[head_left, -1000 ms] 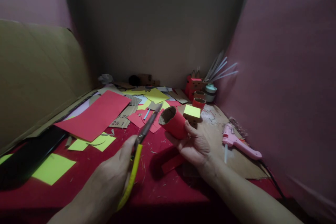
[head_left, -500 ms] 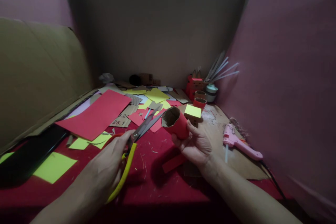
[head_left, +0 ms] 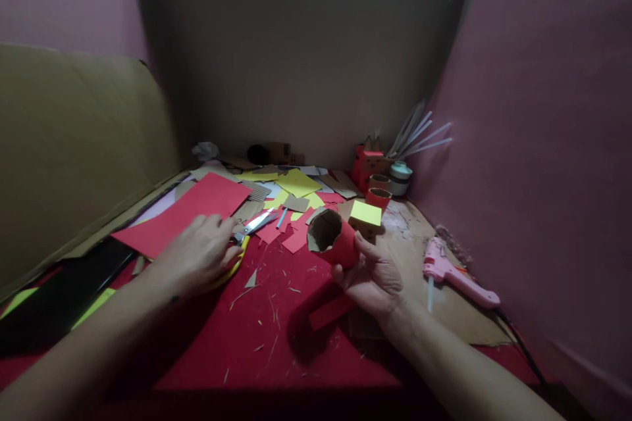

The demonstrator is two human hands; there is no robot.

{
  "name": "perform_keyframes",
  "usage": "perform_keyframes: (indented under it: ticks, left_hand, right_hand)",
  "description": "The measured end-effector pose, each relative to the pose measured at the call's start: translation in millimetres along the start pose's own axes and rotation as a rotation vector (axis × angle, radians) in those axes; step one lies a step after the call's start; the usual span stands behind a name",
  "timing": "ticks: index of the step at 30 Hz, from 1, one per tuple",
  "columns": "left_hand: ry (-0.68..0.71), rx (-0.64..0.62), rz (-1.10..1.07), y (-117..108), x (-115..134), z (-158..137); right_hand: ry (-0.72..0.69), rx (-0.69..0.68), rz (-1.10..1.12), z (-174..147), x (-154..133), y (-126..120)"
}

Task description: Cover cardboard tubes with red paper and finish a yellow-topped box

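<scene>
My left hand (head_left: 210, 250) is low over the left side of the red-covered table, its fingers curled at the handles of a pair of scissors (head_left: 243, 238). The blades point away to the right, nearly together, and one yellow handle loop shows below the fingers. My right hand (head_left: 372, 276) grips a cardboard tube (head_left: 340, 243) wrapped in red paper, tilted so its open end faces left. Under that hand lies a red paper strip (head_left: 328, 312). Beyond the tube stands a small cardboard box with a yellow top (head_left: 366, 213).
A red sheet (head_left: 197, 210) and yellow paper pieces (head_left: 297, 182) lie at the left and back. On the right, a pink glue gun (head_left: 457, 274) rests on a cardboard sheet (head_left: 409, 256). Behind are red-wrapped tubes (head_left: 379, 197), a jar (head_left: 399, 177) and white sticks (head_left: 419, 131).
My left hand has carried the scissors left and down, away from the tube, and the blades have come closer together. My right hand still holds the tube in almost the same place.
</scene>
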State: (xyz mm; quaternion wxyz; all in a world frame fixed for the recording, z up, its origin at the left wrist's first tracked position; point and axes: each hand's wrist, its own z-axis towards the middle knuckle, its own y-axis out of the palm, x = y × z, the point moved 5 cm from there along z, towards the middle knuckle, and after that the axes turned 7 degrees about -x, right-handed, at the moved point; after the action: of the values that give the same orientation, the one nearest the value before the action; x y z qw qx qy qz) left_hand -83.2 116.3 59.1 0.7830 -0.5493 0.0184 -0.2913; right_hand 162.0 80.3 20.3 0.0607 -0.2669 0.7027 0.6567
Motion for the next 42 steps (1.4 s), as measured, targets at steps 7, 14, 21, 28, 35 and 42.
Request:
perform_keyframes:
  ticks: [7,14,21,28,35,42]
  left_hand:
    - [-0.149,-0.550,-0.812,15,100,15]
    - [-0.209,-0.568,-0.923,38,94,36]
    - [-0.258,-0.545,-1.083,57,75,37]
    - [-0.386,-0.362,-1.337,70,58,39]
    - [-0.498,-0.514,-1.410,88,58,33]
    - [-0.487,-0.716,-1.376,95,65,23]
  right_hand:
    - [0.002,-0.084,-0.082,2,3,-1]
    - [-0.037,-0.212,-0.244,6,4,1]
    - [-0.143,-0.359,-0.413,8,5,12]
    - [-0.386,-0.184,-0.671,-4,-9,15]
    - [-0.456,-0.109,-0.790,-3,-13,11]
    - [-0.507,-0.254,-1.006,-5,-9,27]
